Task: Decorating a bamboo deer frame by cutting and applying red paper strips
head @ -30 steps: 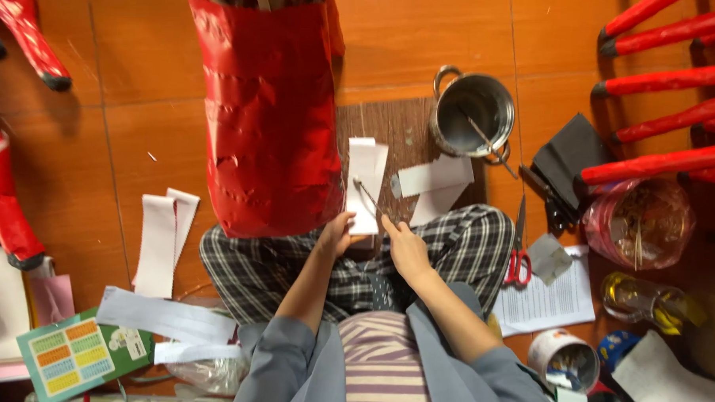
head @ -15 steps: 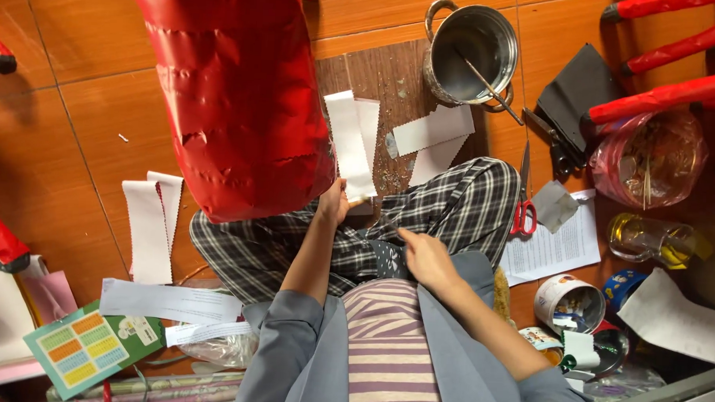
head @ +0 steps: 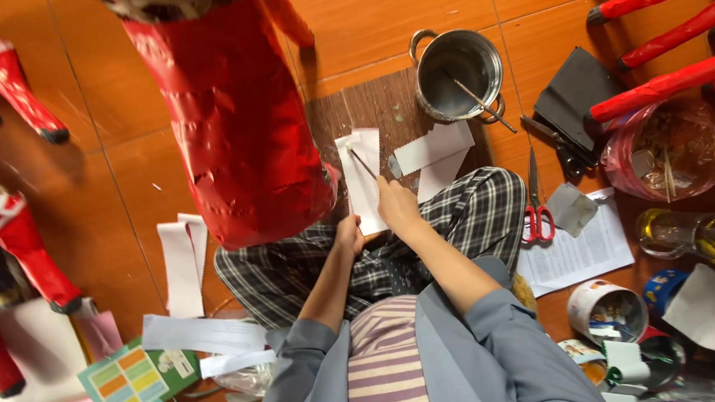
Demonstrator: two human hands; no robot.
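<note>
Right hand (head: 397,206) back up at the white strip (head: 364,181) (thin brush (head: 362,162) in it), off the lap

Red paper-covered figure (head: 234,109) cut off at top edge; left hand (head: 348,234) fingers hidden under white strip (head: 364,181) (grip unclear).

It looked like a home craft corner on an orange tiled floor (head: 120,193), where someone sat cross-legged. A large red paper-covered figure (head: 241,126) stood far left, a metal pot (head: 457,74) with a stick far centre, red-handled scissors (head: 535,207) to the right, and cut white paper strips (head: 182,266) lay at left.
</note>
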